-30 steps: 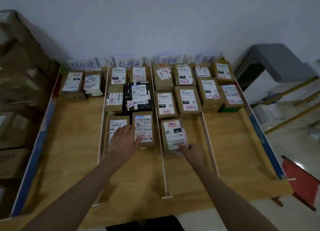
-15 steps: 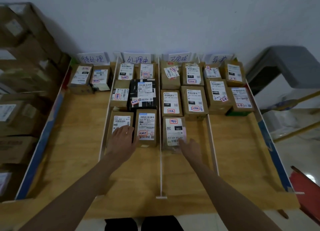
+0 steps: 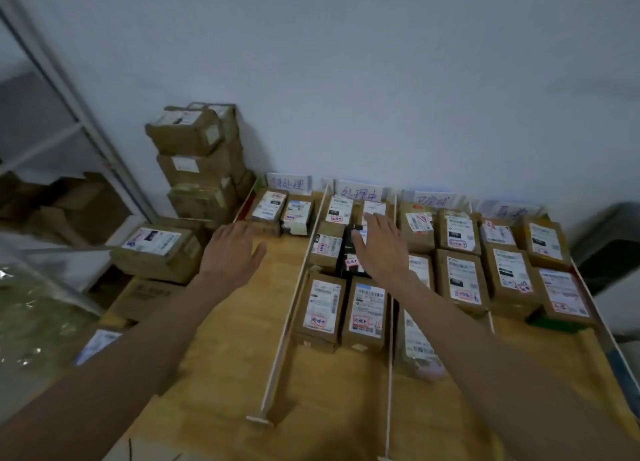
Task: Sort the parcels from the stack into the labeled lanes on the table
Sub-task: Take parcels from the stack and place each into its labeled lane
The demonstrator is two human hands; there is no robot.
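Note:
A wooden table (image 3: 225, 356) is split by thin white dividers (image 3: 287, 322) into lanes, each with a handwritten label card (image 3: 289, 183) at the back. Brown parcels with white labels fill the lanes, such as the two front ones (image 3: 320, 308) in the second lane. A stack of brown parcels (image 3: 197, 163) stands left of the table against the wall. My left hand (image 3: 230, 253) hovers open over the first lane, holding nothing. My right hand (image 3: 379, 246) is open above the black parcel (image 3: 351, 263) in the second lane, empty too.
More cardboard boxes (image 3: 156, 249) lie low beside the table's left edge. A metal shelf frame (image 3: 79, 121) rises at far left. A dark grey object (image 3: 606, 249) sits past the table's right edge. The white wall runs behind the lanes.
Both hands left the front parcels and rose up and leftward, fingers spread. The view swung left, bringing the parcel stack and shelf into sight.

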